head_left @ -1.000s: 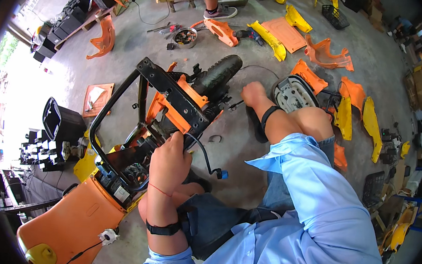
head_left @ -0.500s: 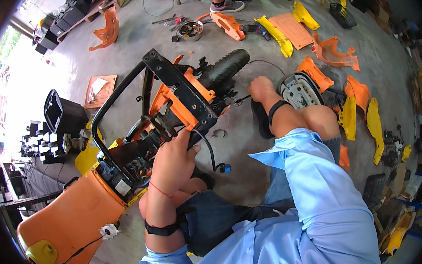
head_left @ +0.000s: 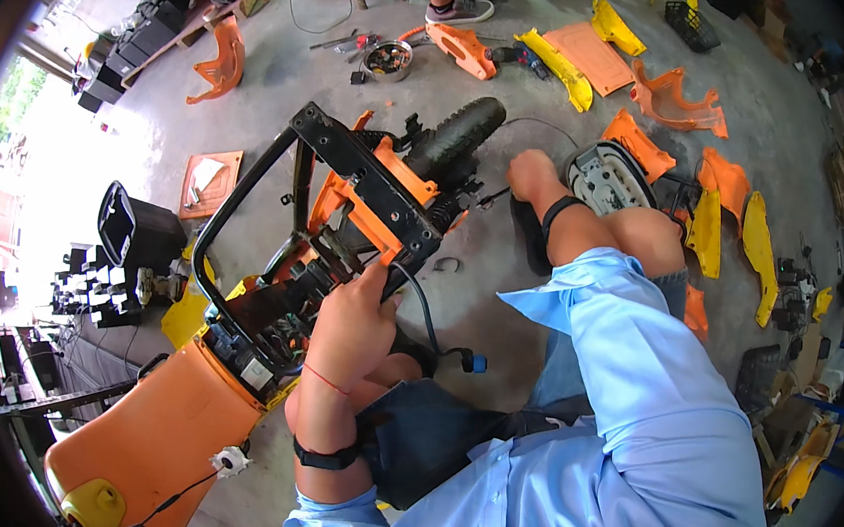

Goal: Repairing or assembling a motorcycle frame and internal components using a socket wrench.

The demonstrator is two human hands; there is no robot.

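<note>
A partly stripped scooter [head_left: 359, 183] with a black tube frame and orange plastic lies before me. My left hand [head_left: 348, 327] is closed at the near edge of its rear frame, index finger against the orange plastic; what the curled fingers grip is hidden. Beside those fingers a black cable [head_left: 423, 299] hangs down to a blue connector [head_left: 475, 363]. To the right of the black tyre [head_left: 464, 132], my right hand [head_left: 534, 176] is closed in a fist around a thin dark rod [head_left: 493, 197] that points toward the wheel. Whether the rod is a tool or a cable I cannot tell.
Orange panels [head_left: 682, 101] and yellow panels [head_left: 759, 258] lie on the floor at the right. A metal bowl [head_left: 388, 60] of small parts stands beyond the wheel. A black bin [head_left: 139, 229] is on the left. Another person's shoe [head_left: 460, 12] shows at the far edge.
The blue connector has swung to the right and toward me. Both hands keep nearly the same places on the scooter, while the whole view has shifted slightly.
</note>
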